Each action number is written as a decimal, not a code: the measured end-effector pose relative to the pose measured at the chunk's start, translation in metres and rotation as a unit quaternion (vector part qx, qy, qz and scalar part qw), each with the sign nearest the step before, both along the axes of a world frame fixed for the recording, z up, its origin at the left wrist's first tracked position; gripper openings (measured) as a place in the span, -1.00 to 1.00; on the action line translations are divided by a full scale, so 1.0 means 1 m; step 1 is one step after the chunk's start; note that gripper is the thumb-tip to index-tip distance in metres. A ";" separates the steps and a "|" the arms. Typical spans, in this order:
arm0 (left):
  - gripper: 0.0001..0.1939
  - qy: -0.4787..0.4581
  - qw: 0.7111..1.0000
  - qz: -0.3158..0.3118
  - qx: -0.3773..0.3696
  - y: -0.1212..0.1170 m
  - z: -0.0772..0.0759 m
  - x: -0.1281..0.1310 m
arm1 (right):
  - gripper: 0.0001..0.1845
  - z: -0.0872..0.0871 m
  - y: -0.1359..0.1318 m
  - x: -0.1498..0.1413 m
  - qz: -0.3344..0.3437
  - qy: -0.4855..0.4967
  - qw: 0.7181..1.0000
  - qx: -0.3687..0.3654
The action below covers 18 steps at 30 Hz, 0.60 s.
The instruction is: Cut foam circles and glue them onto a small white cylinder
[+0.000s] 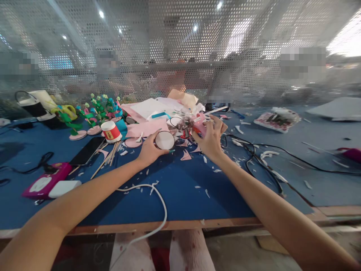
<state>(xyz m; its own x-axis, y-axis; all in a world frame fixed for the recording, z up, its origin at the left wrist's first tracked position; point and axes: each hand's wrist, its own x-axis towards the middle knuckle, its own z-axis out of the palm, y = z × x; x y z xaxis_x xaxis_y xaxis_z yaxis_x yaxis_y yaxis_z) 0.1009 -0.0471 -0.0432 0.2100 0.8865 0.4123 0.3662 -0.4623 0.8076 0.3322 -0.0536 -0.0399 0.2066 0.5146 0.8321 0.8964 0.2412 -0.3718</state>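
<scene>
In the head view my left hand (149, 149) is closed around a round, white-faced thing with a dark rim (165, 140), its flat face turned towards me. My right hand (212, 138) reaches into the pile at the back middle, its fingers curved around a pink object (199, 123) whose kind I cannot make out. Beside those fingers lies crumpled clear plastic wrap (184, 122) with something red and dark in it. Sheets of pink paper (148, 128) and white paper (145, 110) are heaped behind my hands.
Left of the hands stand a red-and-white paper cup (111, 131), thin wooden sticks (113, 155), a phone (88, 150), a magenta power strip (47, 181) and several green paper plants (98, 109). Black cables (265, 169) and paper scraps lie right. A perforated metal screen (180, 45) rises behind.
</scene>
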 end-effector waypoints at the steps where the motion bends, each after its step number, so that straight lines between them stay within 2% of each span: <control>1: -0.08 -0.003 1.000 -0.001 0.000 0.000 0.000 0.000 | -0.68 0.000 0.000 0.000 -0.007 -0.003 1.000 0.002; 6: -0.07 -0.007 1.000 -0.007 0.008 0.000 -0.001 0.000 | -0.72 0.001 0.001 0.002 0.010 -0.008 1.000 -0.009; 12: -0.06 0.014 1.000 0.001 0.008 -0.001 0.000 0.000 | -0.73 0.005 -0.001 0.005 -0.018 -0.005 1.000 -0.010; 18: -0.11 0.051 0.997 0.027 0.047 -0.001 -0.001 -0.001 | -0.74 0.006 0.000 0.009 -0.021 -0.006 1.000 -0.018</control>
